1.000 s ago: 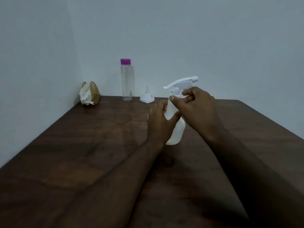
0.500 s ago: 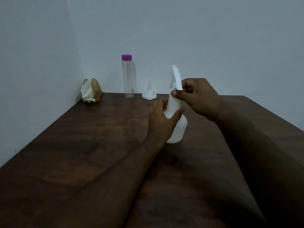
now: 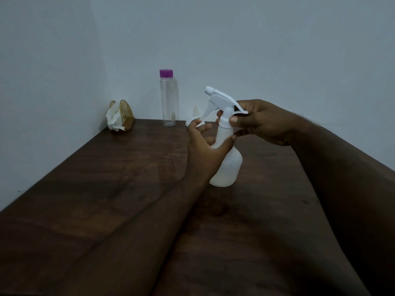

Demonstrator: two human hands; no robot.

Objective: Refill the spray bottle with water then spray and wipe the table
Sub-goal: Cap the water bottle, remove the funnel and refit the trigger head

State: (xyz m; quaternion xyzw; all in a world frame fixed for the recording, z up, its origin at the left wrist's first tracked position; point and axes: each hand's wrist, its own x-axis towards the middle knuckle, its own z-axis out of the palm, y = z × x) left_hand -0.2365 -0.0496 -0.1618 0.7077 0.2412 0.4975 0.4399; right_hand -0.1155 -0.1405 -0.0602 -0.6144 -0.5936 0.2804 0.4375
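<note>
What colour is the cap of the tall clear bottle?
The cap is purple-pink, seen in the head view, on the clear bottle.

— What is the spray bottle (image 3: 227,167) made of?
— Cloudy matt plastic. Its trigger (image 3: 222,98) is glossier white plastic.
— And the table (image 3: 102,189)?
— Dark wood, smooth, with a faint sheen.
— At eleven o'clock?
— A clear, glossy plastic water bottle (image 3: 168,101). At ten, a gold wire-metal holder (image 3: 126,113) with crumpled paper tissue (image 3: 113,120).
</note>
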